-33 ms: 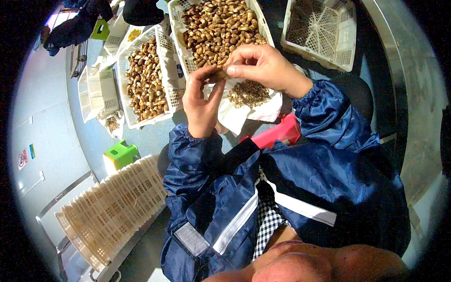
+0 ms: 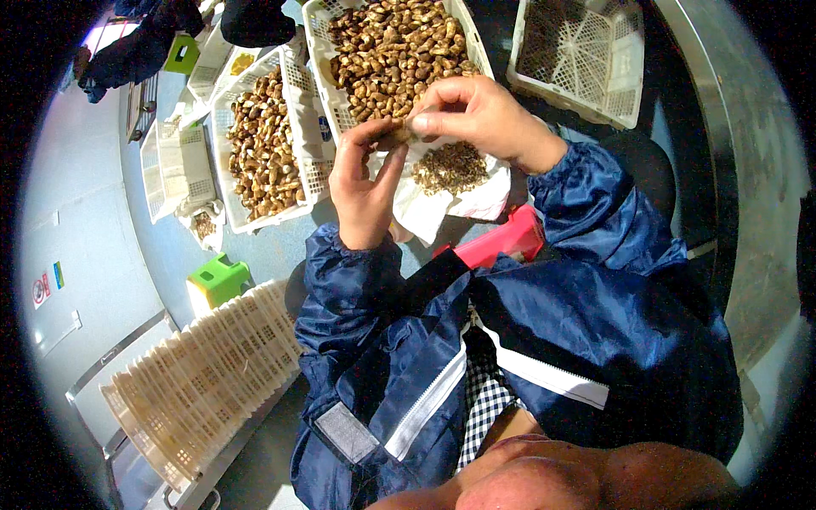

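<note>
Left hand (image 2: 364, 178) and right hand (image 2: 493, 123) observed pinching one small brown mushroom (image 2: 399, 134), with a filled crate (image 2: 318, 41) just beyond them and trimmings (image 2: 450, 168) near the right hand.

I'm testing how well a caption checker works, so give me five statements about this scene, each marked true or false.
1. The left hand and right hand meet at the fingertips around a small brown piece. True.
2. Below the hands, trimmings sit in a blue tray. False: the heap of small dark bits lies on a white sheet.
3. A long stack of pale crates fills the lower left. True.
4. The sleeves are bright orange. False: they are navy sleeves.
5. A green box-shaped object is beside the stack. True.
</note>
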Action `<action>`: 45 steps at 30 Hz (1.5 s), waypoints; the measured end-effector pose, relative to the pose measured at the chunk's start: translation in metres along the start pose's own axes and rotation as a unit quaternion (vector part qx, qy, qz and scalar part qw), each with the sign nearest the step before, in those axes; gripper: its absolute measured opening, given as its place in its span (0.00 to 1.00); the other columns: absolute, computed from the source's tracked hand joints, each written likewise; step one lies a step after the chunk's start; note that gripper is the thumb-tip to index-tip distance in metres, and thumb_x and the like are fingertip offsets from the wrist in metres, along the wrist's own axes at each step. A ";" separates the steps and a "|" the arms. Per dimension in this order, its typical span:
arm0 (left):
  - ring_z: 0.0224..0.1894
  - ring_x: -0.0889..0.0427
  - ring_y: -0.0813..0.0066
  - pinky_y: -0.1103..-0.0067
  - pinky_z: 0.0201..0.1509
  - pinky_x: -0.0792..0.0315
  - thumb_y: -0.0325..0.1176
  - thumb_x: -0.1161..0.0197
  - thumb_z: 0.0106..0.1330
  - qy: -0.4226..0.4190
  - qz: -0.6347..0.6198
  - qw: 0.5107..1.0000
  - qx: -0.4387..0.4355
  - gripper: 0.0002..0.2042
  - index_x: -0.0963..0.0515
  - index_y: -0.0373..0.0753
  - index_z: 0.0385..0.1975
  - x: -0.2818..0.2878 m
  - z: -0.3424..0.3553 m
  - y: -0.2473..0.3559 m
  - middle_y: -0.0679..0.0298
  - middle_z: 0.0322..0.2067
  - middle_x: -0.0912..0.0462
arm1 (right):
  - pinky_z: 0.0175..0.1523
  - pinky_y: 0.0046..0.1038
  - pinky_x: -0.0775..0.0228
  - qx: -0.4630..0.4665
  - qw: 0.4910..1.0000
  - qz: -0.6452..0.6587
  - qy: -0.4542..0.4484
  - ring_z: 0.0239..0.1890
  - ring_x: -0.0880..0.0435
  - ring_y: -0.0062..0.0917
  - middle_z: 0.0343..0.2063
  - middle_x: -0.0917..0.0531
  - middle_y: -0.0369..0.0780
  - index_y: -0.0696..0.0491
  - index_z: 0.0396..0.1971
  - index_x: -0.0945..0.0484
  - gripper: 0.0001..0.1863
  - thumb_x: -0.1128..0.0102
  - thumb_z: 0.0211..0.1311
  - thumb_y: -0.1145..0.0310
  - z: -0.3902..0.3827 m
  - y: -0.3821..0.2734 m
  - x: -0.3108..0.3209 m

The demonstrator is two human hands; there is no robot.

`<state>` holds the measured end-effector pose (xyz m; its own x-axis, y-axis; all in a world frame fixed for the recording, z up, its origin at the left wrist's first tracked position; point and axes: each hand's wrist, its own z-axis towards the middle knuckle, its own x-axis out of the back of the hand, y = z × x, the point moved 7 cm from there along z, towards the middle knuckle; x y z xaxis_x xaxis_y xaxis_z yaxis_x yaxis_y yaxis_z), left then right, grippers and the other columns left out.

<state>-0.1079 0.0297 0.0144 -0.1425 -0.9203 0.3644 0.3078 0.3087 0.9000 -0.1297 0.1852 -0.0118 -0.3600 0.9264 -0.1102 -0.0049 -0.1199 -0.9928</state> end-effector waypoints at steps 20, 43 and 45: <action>0.34 0.22 0.79 0.81 0.38 0.26 0.28 0.41 0.66 -0.023 -0.344 0.913 0.218 0.08 0.27 0.33 0.42 -0.017 -0.008 -0.024 0.63 0.35 0.21 | 0.40 0.22 0.31 0.145 0.969 -0.196 0.046 0.35 0.22 0.18 0.28 0.20 0.35 0.59 0.26 0.23 0.08 0.40 0.60 0.69 -0.011 -0.033 -0.008; 0.24 0.27 0.80 0.84 0.26 0.33 0.30 0.44 0.66 -0.034 -0.435 0.823 0.363 0.06 0.27 0.37 0.39 -0.030 -0.019 -0.041 0.67 0.27 0.25 | 0.41 0.24 0.30 0.111 0.983 -0.147 -0.018 0.35 0.21 0.23 0.31 0.20 0.39 0.61 0.29 0.23 0.08 0.40 0.58 0.70 -0.008 -0.016 -0.004; 0.23 0.29 0.82 0.86 0.23 0.36 0.35 0.46 0.66 -0.050 -0.367 0.865 0.339 0.10 0.29 0.37 0.42 -0.025 -0.019 -0.044 0.67 0.27 0.25 | 0.41 0.23 0.30 0.149 0.959 -0.239 -0.027 0.34 0.22 0.17 0.31 0.18 0.36 0.60 0.30 0.22 0.08 0.40 0.60 0.69 -0.008 -0.023 -0.011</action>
<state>-0.0998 0.0351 -0.0387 -0.1561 -0.9135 -0.3757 -0.5175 -0.2483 0.8189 -0.1179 0.1806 0.0120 -0.2983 0.8820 0.3649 -0.4447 0.2099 -0.8707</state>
